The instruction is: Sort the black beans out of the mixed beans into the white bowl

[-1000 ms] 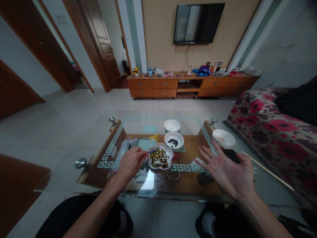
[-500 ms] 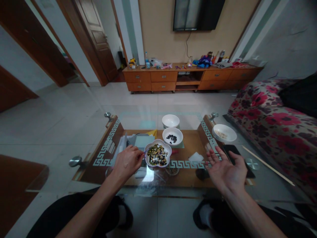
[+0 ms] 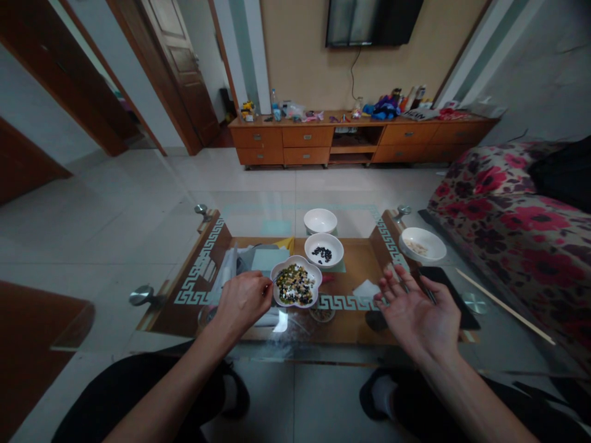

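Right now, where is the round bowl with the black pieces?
In the head view, that round bowl sits right of centre on the glass table, between the flower-shaped bowl nearer the person and another white bowl beyond.

Left hand (image 3: 247, 301), right hand (image 3: 422, 317), forearms (image 3: 184, 372): bare
Trousers (image 3: 129, 394): black cloth
Shoes (image 3: 241, 394): black, low-cut, nearside of clear glass table (image 3: 295, 352)
Socks (image 3: 383, 394): pale cloth

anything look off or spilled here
No spill or damage stands out: the mixed pieces sit inside the flower-shaped bowl. Slightly odd is a white scrap near the right hand, irregular and unlike the bowls; I can't tell whether it's on or under the glass.
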### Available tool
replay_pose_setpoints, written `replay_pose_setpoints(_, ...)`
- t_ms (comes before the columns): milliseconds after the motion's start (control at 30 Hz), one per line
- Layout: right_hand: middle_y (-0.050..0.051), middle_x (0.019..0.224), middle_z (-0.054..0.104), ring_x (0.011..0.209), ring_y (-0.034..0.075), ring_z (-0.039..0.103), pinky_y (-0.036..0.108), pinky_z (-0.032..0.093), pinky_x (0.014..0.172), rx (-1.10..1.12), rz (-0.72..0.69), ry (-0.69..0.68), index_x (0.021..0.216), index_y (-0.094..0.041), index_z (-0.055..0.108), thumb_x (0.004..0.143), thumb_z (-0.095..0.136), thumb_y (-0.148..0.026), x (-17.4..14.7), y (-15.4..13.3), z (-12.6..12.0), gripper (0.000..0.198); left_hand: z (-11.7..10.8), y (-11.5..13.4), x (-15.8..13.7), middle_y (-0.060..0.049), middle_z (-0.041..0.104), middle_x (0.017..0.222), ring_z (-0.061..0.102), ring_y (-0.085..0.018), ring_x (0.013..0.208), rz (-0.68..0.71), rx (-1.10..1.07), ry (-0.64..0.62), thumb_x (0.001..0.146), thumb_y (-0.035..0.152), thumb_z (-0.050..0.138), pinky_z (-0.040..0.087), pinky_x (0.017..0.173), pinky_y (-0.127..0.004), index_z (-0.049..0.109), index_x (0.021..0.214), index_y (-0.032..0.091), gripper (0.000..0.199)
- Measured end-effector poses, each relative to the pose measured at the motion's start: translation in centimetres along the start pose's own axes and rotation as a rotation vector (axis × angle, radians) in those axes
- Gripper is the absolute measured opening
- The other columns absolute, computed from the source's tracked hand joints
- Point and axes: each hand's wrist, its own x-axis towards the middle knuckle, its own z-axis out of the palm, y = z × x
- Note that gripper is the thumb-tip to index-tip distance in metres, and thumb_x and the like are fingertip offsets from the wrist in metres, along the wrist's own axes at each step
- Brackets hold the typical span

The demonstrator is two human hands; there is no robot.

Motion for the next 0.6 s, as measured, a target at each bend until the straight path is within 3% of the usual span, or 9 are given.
replay_pose_setpoints(267, 0.007, 0.103, 0.067, 0.086, 0.019, 0.065, 0.03, 0.058, 0.063, -0.004, 0.019, -0.023, 0.106, -0.014, 0.072, 0.087, 0.053, -0.033, -0.27, 0.07, 0.05, 0.033, 0.39, 0.68, -0.01, -0.011, 0.077, 0.092, 0.07, -0.025, 0.081, -0.037, -0.007, -0.028, 0.102, 0.038, 0.049, 0.041, 0.066, -0.031, 0.083, 0.091, 0.021, 0.04)
replay_pose_setpoints(600, 0.005, 0.1, 0.067, 0.086, 0.018, 0.065, 0.03, 0.059, 0.067, -0.023, 0.018, -0.053, 0.106, -0.014, 0.07, 0.069, 0.069, -0.032, -0.34, 0.07, 0.01, 0.041, 0.19, 1.07, 0.14, -0.012, 0.079, 0.094, 0.071, -0.027, 0.086, -0.073, 0.002, -0.044, 0.101, 0.037, 0.05, 0.042, 0.067, -0.031, 0.083, 0.091, 0.021, 0.038)
